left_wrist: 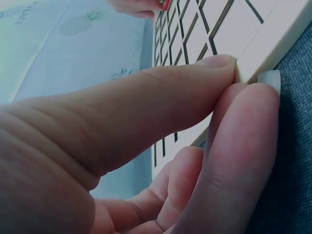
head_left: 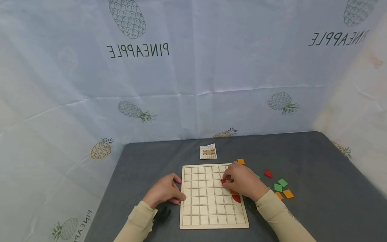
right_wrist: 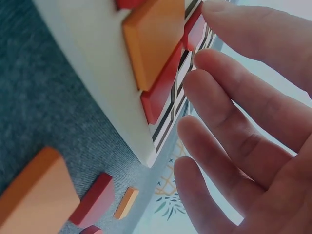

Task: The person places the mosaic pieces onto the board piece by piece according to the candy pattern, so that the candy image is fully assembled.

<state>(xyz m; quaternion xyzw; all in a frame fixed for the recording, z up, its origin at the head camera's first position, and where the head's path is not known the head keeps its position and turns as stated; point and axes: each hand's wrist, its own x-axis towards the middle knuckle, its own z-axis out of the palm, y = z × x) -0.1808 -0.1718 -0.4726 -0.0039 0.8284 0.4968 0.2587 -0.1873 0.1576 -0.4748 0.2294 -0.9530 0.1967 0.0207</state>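
A pale wooden grid board (head_left: 199,211) lies on the grey table. At its left edge my left hand (head_left: 164,190) pinches the rim, thumb on top and a fingertip against the side; the left wrist view shows this thumb (left_wrist: 204,70) close up. Over the board's upper right, my right hand (head_left: 243,179) has thumb and index finger at a small red tile (head_left: 223,181), with the other fingers loosely bent. Beside that hand, an orange tile (right_wrist: 156,39) and another red tile (right_wrist: 163,85) sit on the board, partly covered in the head view.
A small pattern card (head_left: 208,152) lies behind the board. To the right are loose green tiles (head_left: 278,187), orange tiles (head_left: 288,194) and a red tile (head_left: 268,173). A black object (head_left: 163,214) is by the left wrist. A pineapple-print curtain (head_left: 211,74) hangs behind the table.
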